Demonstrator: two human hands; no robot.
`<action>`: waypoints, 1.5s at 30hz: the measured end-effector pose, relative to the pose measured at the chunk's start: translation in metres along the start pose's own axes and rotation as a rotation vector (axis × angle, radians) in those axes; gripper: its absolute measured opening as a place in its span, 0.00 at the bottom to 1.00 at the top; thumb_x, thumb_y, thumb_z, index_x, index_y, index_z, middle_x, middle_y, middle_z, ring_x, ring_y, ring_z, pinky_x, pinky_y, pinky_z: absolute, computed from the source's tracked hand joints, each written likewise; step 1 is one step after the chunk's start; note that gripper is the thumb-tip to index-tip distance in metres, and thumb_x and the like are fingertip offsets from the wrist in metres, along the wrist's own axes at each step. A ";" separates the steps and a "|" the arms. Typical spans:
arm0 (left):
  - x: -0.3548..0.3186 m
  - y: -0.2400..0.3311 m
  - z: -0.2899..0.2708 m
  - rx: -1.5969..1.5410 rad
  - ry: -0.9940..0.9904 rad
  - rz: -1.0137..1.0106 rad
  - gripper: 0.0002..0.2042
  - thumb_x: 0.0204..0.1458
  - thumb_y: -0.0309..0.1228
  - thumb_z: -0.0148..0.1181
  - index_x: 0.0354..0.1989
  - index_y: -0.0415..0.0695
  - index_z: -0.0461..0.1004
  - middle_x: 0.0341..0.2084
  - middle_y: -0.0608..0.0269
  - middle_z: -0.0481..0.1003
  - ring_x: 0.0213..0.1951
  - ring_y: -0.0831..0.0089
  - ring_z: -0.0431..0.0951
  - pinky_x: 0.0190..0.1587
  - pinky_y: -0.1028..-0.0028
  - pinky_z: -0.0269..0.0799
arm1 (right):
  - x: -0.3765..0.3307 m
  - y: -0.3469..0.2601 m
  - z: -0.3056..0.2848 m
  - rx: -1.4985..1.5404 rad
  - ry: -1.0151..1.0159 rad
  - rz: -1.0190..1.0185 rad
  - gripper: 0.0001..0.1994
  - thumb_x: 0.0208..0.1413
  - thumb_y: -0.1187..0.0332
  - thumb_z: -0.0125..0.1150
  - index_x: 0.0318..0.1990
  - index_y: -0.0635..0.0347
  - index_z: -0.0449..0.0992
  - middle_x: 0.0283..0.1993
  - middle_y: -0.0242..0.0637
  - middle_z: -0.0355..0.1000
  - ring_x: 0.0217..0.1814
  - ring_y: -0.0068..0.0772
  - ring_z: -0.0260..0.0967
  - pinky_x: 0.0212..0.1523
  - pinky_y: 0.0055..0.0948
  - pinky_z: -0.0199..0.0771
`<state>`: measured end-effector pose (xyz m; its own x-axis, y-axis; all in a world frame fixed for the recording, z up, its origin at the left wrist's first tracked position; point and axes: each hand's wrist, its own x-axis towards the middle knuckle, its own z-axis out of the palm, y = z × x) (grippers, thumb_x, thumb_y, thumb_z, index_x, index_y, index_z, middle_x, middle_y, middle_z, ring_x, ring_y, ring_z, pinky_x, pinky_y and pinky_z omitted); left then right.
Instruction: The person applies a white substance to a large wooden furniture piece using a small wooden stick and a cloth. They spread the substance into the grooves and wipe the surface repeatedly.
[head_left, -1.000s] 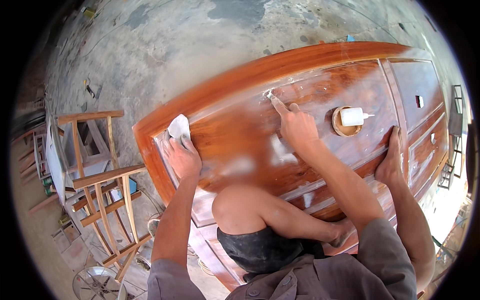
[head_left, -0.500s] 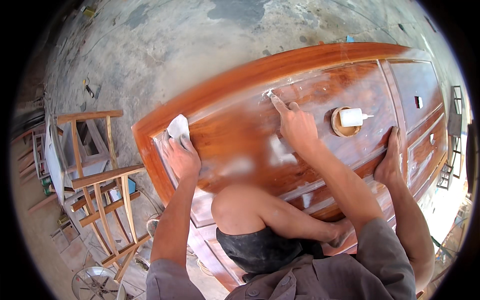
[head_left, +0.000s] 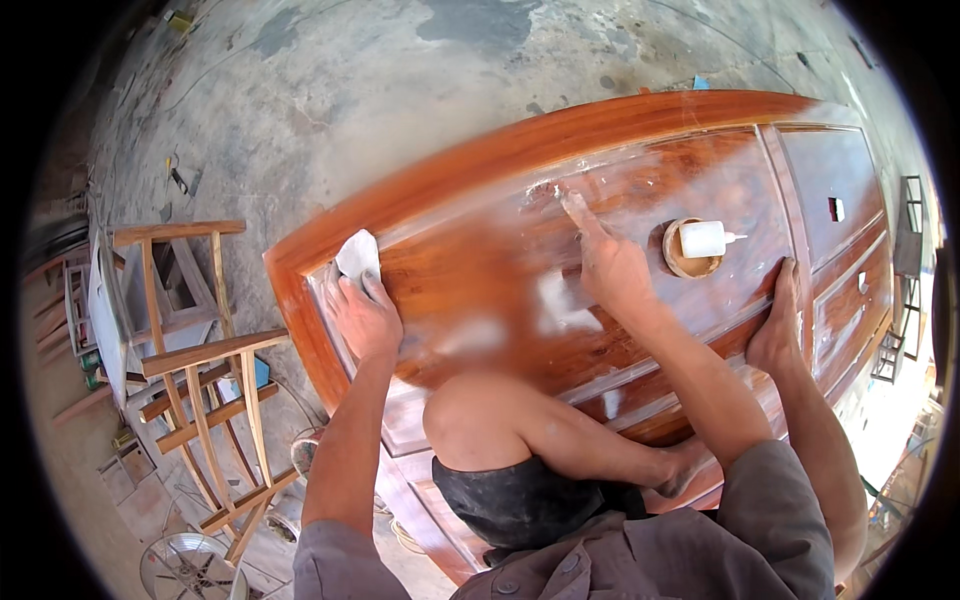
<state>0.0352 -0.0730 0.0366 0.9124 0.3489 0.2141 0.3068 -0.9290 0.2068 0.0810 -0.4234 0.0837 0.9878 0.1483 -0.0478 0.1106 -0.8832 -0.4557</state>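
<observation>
A large reddish-brown wooden door (head_left: pixel 450 290) lies flat beneath me, its panels smeared with whitish dust. Near its left end, my left hand (head_left: pixel 362 315) presses down with a white folded piece (head_left: pixel 357 255) under its fingers; whether that is sandpaper or cloth I cannot tell. My right hand (head_left: pixel 615 268) holds nothing, its index finger stretched out with a pale tip and the others partly curled. Just past that fingertip are white filler smears (head_left: pixel 556 192) along the far panel edge. To its right, a white squeeze bottle (head_left: pixel 703 239) lies across a round tan container (head_left: pixel 688 265).
My bent knee (head_left: pixel 470 415) and my bare foot (head_left: pixel 775 325) rest on the door. Wooden trestle frames (head_left: pixel 215 400) stand at the left. A metal fan-like wheel (head_left: pixel 192 570) is at the lower left. Grey concrete floor (head_left: pixel 350 110) stretches beyond the door.
My right hand has drawn back slightly toward me and to the right, its fingertip away from the white smears. My left hand stays in place.
</observation>
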 end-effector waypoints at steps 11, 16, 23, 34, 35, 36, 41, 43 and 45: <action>0.015 0.004 0.003 -0.218 0.028 -0.137 0.18 0.68 0.35 0.51 0.54 0.29 0.70 0.57 0.34 0.71 0.61 0.41 0.69 0.65 0.50 0.62 | -0.071 -0.038 -0.029 0.331 -0.340 0.085 0.21 0.63 0.74 0.57 0.64 0.56 0.75 0.43 0.56 0.79 0.42 0.59 0.78 0.44 0.44 0.81; -0.011 0.181 -0.068 -1.160 -0.351 -0.154 0.14 0.70 0.30 0.51 0.53 0.31 0.71 0.45 0.43 0.77 0.48 0.57 0.80 0.51 0.62 0.73 | -0.109 -0.027 -0.010 0.871 -0.354 0.194 0.14 0.64 0.72 0.56 0.56 0.63 0.77 0.33 0.43 0.74 0.35 0.39 0.75 0.38 0.37 0.75; -0.040 0.237 -0.062 -0.865 -0.422 0.105 0.12 0.66 0.30 0.56 0.45 0.30 0.76 0.38 0.42 0.80 0.41 0.52 0.80 0.46 0.57 0.73 | -0.137 -0.001 -0.066 0.959 -0.328 0.100 0.09 0.69 0.65 0.57 0.45 0.59 0.80 0.24 0.28 0.67 0.27 0.20 0.65 0.29 0.29 0.67; -0.080 0.194 -0.116 -0.814 -0.664 0.996 0.14 0.52 0.15 0.62 0.47 0.39 0.82 0.52 0.55 0.81 0.56 0.47 0.79 0.60 0.58 0.75 | -0.137 0.036 -0.088 1.110 -0.610 0.228 0.21 0.73 0.56 0.53 0.62 0.61 0.77 0.57 0.48 0.79 0.52 0.35 0.76 0.56 0.35 0.75; -0.083 0.196 -0.116 -0.829 -0.618 1.077 0.14 0.52 0.15 0.62 0.47 0.40 0.83 0.52 0.56 0.81 0.56 0.46 0.79 0.60 0.56 0.75 | -0.148 0.033 -0.081 1.263 -0.426 0.150 0.20 0.71 0.55 0.56 0.56 0.64 0.79 0.49 0.48 0.81 0.47 0.40 0.77 0.50 0.37 0.77; -0.086 0.198 -0.117 -0.835 -0.629 1.079 0.14 0.53 0.15 0.62 0.48 0.41 0.83 0.53 0.54 0.81 0.58 0.47 0.78 0.61 0.56 0.74 | -0.152 0.036 -0.076 1.210 -0.418 0.203 0.18 0.70 0.57 0.58 0.53 0.64 0.80 0.46 0.47 0.81 0.44 0.40 0.77 0.48 0.38 0.77; -0.108 0.208 -0.136 -0.922 -0.854 0.503 0.16 0.61 0.21 0.56 0.57 0.40 0.79 0.54 0.46 0.79 0.67 0.53 0.70 0.68 0.59 0.66 | -0.155 0.038 -0.064 0.792 -0.115 0.334 0.12 0.63 0.63 0.66 0.47 0.61 0.84 0.35 0.45 0.82 0.35 0.39 0.80 0.41 0.39 0.79; -0.113 0.207 -0.130 -1.093 -0.969 0.076 0.19 0.65 0.26 0.52 0.62 0.37 0.74 0.56 0.44 0.78 0.70 0.56 0.67 0.71 0.61 0.61 | -0.152 0.027 -0.065 0.777 -0.002 0.277 0.10 0.63 0.65 0.64 0.42 0.62 0.83 0.33 0.52 0.79 0.35 0.51 0.79 0.40 0.43 0.78; -0.114 0.215 -0.114 -1.255 -1.164 -0.224 0.25 0.67 0.33 0.47 0.68 0.27 0.63 0.59 0.45 0.75 0.68 0.57 0.69 0.73 0.62 0.57 | -0.155 0.023 -0.064 0.797 0.087 0.162 0.11 0.64 0.64 0.61 0.37 0.64 0.82 0.32 0.56 0.77 0.37 0.63 0.76 0.38 0.50 0.77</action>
<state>-0.0337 -0.2985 0.1651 0.7601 -0.3434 -0.5516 0.5795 -0.0257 0.8146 -0.0625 -0.4952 0.1378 0.9934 -0.0178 -0.1130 -0.1131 -0.3047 -0.9457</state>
